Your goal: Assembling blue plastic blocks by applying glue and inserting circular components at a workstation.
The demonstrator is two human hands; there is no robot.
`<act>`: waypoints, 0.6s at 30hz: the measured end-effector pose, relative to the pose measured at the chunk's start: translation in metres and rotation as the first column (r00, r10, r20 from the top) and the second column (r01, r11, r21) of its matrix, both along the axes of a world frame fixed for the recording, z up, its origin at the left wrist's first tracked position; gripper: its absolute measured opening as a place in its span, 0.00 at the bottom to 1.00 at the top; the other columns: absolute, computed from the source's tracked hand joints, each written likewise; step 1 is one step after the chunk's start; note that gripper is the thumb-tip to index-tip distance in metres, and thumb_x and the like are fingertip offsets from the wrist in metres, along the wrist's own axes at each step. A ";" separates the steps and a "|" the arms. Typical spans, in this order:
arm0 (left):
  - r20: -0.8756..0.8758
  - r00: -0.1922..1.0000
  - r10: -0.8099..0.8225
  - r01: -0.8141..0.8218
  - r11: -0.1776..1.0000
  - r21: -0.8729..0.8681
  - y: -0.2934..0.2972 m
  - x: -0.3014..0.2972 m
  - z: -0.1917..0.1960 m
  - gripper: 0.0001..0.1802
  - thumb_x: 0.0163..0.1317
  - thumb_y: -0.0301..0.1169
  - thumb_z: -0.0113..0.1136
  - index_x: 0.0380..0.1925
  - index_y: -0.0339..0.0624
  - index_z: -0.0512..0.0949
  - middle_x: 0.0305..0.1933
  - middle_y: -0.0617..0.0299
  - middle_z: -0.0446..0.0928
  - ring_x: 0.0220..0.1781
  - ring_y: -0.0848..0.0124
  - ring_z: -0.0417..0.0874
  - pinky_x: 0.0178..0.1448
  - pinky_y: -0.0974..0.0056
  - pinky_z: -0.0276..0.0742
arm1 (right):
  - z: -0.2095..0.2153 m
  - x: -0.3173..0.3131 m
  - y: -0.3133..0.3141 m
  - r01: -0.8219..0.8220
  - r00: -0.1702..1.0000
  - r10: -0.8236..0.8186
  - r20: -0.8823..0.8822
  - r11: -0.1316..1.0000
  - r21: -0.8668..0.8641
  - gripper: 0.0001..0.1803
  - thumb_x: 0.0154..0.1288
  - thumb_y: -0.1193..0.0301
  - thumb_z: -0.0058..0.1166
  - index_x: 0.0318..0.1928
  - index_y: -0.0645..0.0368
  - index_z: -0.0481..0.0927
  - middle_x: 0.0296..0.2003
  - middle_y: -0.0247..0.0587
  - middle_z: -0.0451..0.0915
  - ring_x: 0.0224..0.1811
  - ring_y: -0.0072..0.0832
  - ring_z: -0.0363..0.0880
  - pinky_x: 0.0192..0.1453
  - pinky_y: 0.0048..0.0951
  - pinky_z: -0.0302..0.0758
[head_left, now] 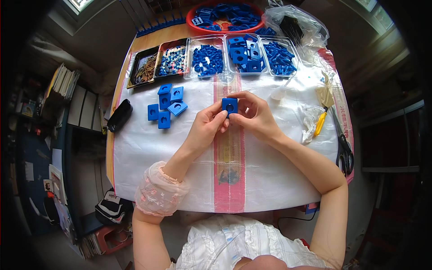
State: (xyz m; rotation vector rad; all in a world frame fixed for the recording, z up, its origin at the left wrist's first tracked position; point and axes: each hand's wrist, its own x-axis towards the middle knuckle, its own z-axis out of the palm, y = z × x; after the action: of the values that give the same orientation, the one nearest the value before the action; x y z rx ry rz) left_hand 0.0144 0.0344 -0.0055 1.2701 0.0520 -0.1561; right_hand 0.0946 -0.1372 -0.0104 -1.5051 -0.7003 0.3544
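Observation:
Over the middle of the table, a square blue plastic piece with a round hole is held up between both hands. My left hand pinches its left and lower side, the thumb near the hole. On the other side my right hand grips it, index finger along the top edge and thumb at the lower right. What lies behind the piece is hidden. To the left sits a loose group of several similar blue square pieces, lying flat and partly overlapping.
Along the back stand trays of screws, small metal nuts, small blue parts, blue squares and more blue parts. Behind is a red basin. A black case lies left; a yellow-handled tool and scissors lie right.

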 end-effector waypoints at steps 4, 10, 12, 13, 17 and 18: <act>-0.008 1.000 -0.010 0.011 1.000 0.015 -0.001 -0.001 0.002 0.19 0.75 0.28 0.47 0.63 0.36 0.71 0.34 0.72 0.73 0.33 0.85 0.69 0.39 0.78 0.67 | 0.001 0.001 -0.002 -0.012 0.998 0.013 -0.065 1.000 0.018 0.21 0.60 0.74 0.59 0.55 0.61 0.78 0.32 0.31 0.81 0.29 0.13 0.73 0.32 0.17 0.67; 0.012 1.000 -0.004 0.003 1.000 0.010 -0.001 0.000 0.002 0.19 0.75 0.29 0.47 0.62 0.36 0.71 0.33 0.72 0.73 0.32 0.85 0.69 0.39 0.79 0.67 | -0.003 0.005 -0.001 -0.028 0.990 0.041 -0.138 0.995 0.097 0.18 0.63 0.74 0.57 0.54 0.61 0.79 0.33 0.32 0.82 0.31 0.14 0.75 0.34 0.18 0.70; 0.023 1.000 -0.003 0.003 1.000 0.012 0.000 0.000 0.000 0.18 0.75 0.29 0.47 0.62 0.36 0.72 0.33 0.72 0.73 0.32 0.86 0.69 0.39 0.79 0.67 | -0.002 0.005 -0.001 -0.022 0.990 0.032 -0.134 0.997 0.071 0.18 0.64 0.73 0.57 0.54 0.61 0.79 0.32 0.32 0.82 0.31 0.14 0.76 0.34 0.18 0.70; 0.027 1.000 -0.005 0.005 1.000 0.013 0.000 0.000 -0.001 0.18 0.75 0.29 0.47 0.62 0.36 0.72 0.33 0.72 0.73 0.32 0.86 0.69 0.39 0.79 0.67 | -0.002 0.004 -0.001 -0.016 0.993 0.020 -0.114 0.999 0.034 0.17 0.64 0.72 0.57 0.54 0.61 0.80 0.32 0.31 0.82 0.32 0.14 0.76 0.35 0.18 0.70; 0.013 1.000 -0.006 0.006 1.000 0.012 -0.002 -0.001 0.002 0.18 0.75 0.29 0.47 0.62 0.36 0.72 0.33 0.72 0.73 0.32 0.86 0.69 0.39 0.79 0.67 | -0.003 0.003 -0.001 -0.003 0.997 0.004 -0.079 1.000 0.012 0.16 0.66 0.72 0.57 0.54 0.61 0.80 0.31 0.32 0.82 0.33 0.14 0.76 0.37 0.18 0.70; 0.013 1.000 -0.008 0.008 1.000 0.006 -0.002 -0.001 0.002 0.18 0.75 0.29 0.47 0.62 0.36 0.72 0.33 0.72 0.73 0.32 0.86 0.69 0.39 0.79 0.67 | -0.004 0.004 0.000 -0.008 0.997 0.010 -0.080 1.000 0.028 0.16 0.66 0.72 0.57 0.54 0.61 0.80 0.32 0.32 0.83 0.33 0.14 0.77 0.37 0.18 0.71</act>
State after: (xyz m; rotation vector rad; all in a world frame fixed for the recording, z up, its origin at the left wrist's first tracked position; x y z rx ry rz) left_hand 0.0139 0.0325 -0.0033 1.2772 0.0364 -0.1547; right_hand 0.0985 -0.1376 -0.0142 -1.4543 -0.6460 0.4082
